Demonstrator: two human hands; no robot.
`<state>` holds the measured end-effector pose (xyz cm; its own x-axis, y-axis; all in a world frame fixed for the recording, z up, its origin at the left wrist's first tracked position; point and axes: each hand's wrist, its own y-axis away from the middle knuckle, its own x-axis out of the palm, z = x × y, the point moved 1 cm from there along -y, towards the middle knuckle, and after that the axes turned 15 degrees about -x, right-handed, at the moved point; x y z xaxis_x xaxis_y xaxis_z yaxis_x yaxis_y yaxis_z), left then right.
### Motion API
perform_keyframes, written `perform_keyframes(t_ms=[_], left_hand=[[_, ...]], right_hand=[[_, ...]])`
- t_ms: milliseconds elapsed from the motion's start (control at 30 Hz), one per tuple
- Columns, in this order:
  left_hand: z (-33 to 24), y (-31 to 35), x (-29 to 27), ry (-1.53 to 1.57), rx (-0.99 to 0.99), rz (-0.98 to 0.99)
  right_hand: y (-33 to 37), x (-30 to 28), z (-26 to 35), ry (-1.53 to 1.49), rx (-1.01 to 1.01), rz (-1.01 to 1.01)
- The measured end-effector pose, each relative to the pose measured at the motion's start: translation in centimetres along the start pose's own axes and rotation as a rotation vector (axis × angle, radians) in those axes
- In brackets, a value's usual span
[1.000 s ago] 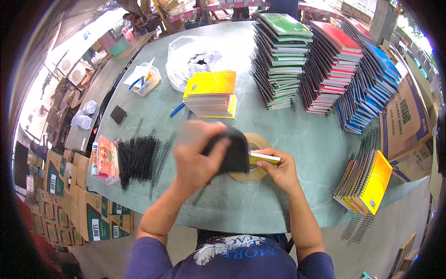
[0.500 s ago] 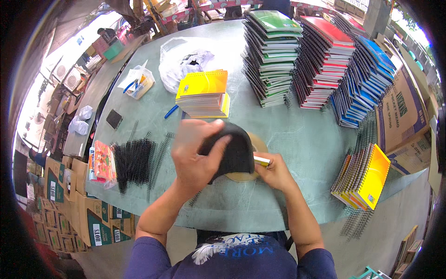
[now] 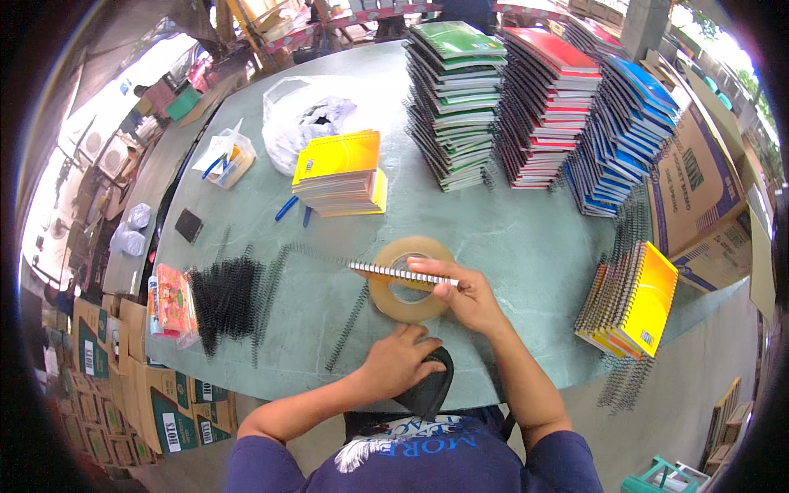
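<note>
A crumpled plastic bag (image 3: 286,135) and an open plastic tub (image 3: 242,158) sit toward the far left of the table (image 3: 526,320). A dark square pad (image 3: 188,225) and a red packet (image 3: 173,297) lie near its left edge. A printed cardboard carton (image 3: 694,185) stands at the right edge.

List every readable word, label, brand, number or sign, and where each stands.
I don't copy wording; here's where it stands.
Brown cardboard box, right: dark print, legible.
Green-brown cardboard cartons, lower left: dark letters on white labels, legible.
Dark blue fabric shirt: blue lettering, partly legible.
Yellow-covered spiral notebooks, right: small mark, unreadable.
</note>
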<state>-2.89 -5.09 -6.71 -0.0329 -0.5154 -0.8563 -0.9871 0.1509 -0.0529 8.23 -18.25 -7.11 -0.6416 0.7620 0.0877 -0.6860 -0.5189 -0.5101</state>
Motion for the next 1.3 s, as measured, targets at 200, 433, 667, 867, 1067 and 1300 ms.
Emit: perform_keyframes(t_ms=[200,433,667,867,1067,1300], left_hand=[[-2.2,-3.5,-6.2,-0.08,0.202,-0.413],[-1.0,-6.5,-7.4,-0.225,0.177,-0.05],[-1.8,-7.4,-5.2,0.043,0.343,-0.108],[-1.2,-7.4,-5.3,0.101,0.304,-0.061],[-0.6,-7.1,-7.9,0.03,0.141,-0.176],[-3.9,-3.5,-6.8,0.013,0.097,-0.103]], right_hand=[[0.0,0.0,1.3,0.038,-0.099,-0.081],[3.1,-0.5,0.4,0.257,0.181,-0.123],[4.1,-1.2,-0.7,0.356,0.096,-0.129],[3.3,0.3,1.2,0.625,0.106,-0.06],[2.7,0.1,0.7,0.735,-0.223,-0.383],[2.4,0.7,4.4,-0.028,0.238,-0.405]])
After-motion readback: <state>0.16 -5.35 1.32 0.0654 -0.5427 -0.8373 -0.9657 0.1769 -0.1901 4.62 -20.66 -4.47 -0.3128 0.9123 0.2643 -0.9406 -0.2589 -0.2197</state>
